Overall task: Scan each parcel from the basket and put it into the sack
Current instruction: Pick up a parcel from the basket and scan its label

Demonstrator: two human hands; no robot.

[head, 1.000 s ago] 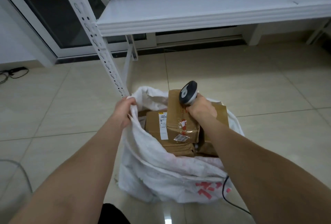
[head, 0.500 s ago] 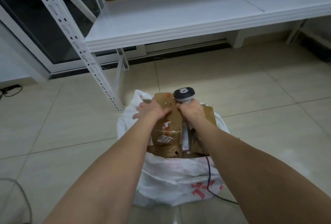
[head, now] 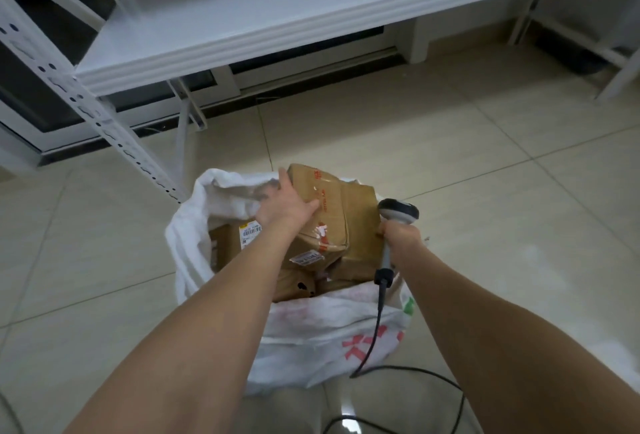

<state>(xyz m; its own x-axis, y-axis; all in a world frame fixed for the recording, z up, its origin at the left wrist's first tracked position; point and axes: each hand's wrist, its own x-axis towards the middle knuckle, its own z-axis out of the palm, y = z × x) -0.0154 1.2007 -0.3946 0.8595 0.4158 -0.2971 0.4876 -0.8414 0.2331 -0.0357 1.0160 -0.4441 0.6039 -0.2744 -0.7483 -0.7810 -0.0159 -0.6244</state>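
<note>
Tiled floor [head: 450,156], open sack [head: 311,329]: left hand [head: 285,206] flat on top parcel [head: 343,211]; right hand [head: 401,239] clamped on scanner [head: 398,213], just right.

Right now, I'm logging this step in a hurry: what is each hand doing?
Left hand: open, fingers laid flat on the top parcel in the sack.
Right hand: closed round the scanner.

The left hand [head: 285,206] presses flat on the top parcel [head: 337,217] inside the white sack [head: 311,333] (red marks on its front). The right hand [head: 401,237] grips the scanner [head: 396,217], its cable [head: 377,322] hanging to the tiled floor [head: 485,191].
</note>
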